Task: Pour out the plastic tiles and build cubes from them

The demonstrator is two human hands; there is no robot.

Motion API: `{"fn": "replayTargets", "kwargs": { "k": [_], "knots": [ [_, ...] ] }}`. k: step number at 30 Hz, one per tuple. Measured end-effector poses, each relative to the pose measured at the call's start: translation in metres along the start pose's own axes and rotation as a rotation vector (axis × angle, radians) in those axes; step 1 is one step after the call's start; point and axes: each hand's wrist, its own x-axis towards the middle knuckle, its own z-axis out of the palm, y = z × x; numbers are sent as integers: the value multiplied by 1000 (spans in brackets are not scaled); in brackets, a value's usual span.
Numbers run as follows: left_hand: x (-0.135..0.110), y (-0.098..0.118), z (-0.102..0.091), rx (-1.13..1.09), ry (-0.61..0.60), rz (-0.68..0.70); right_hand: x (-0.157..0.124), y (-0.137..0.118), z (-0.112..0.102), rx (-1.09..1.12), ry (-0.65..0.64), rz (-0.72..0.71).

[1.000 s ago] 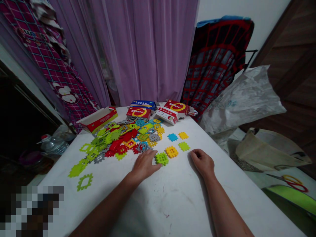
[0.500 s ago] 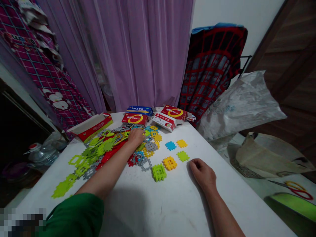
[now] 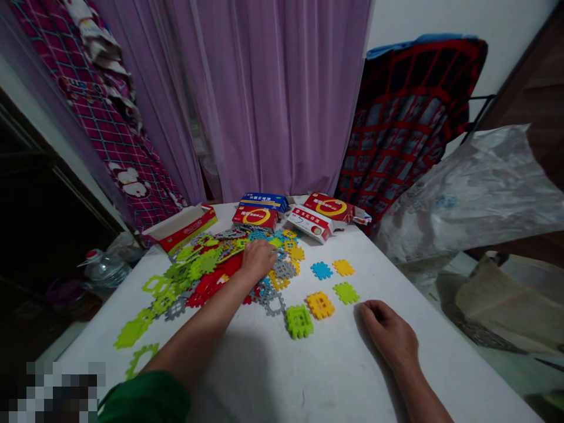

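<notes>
On the white table (image 3: 335, 376), left hand (image 3: 259, 257) is over pieces (image 3: 206, 265), grip unclear; right hand (image 3: 391, 333) lies curled.

- A green sleeve (image 3: 147, 400) covers part of the left arm, fairly dark in shade and plain where it shows.
- Its hem makes a curved edge around the arm; whether the sleeve is cut short or pushed up cannot be told.
- The left forearm (image 3: 205, 329) is bare from that hem onward, long and narrowing to the wrist.
- The left grip (image 3: 259, 257) is a bare human hand, its fingertips hard to make out.
- The right forearm (image 3: 425, 392) is bare down to the lower edge of the view.
- The right grip (image 3: 392, 336) is likewise a bare human hand.
</notes>
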Motion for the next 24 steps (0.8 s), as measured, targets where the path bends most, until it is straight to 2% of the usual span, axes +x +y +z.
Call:
{"fn": "replayTargets", "kwargs": {
  "k": [4, 7, 9, 13, 16, 18, 20, 24],
  "knots": [
    [-58, -46, -12, -18, 145, -118, 2, 6, 2, -4, 5, -10],
    [-95, -94, -17, 0, 274, -316, 4, 9, 1, -17, -11, -4],
    [-118, -129, -17, 17, 319, -455, 5, 9, 1, -29, -22, -2],
    [-155, -194, -11, -39, 285, -724, 5, 7, -1, -52, -18, -16],
    [-166, -227, -5, -129, 226, -840, 5, 6, -1, -69, 11, -30],
    [-164, -237, -1, -206, 208, -855, 5, 6, -1, -74, 21, -37],
    [-155, -237, 3, -276, 198, -840, 5, 6, -1, -82, 23, -37],
    [-127, -212, 12, -359, 213, -732, 4, 4, -2, -112, 0, -15]
  ]
}}
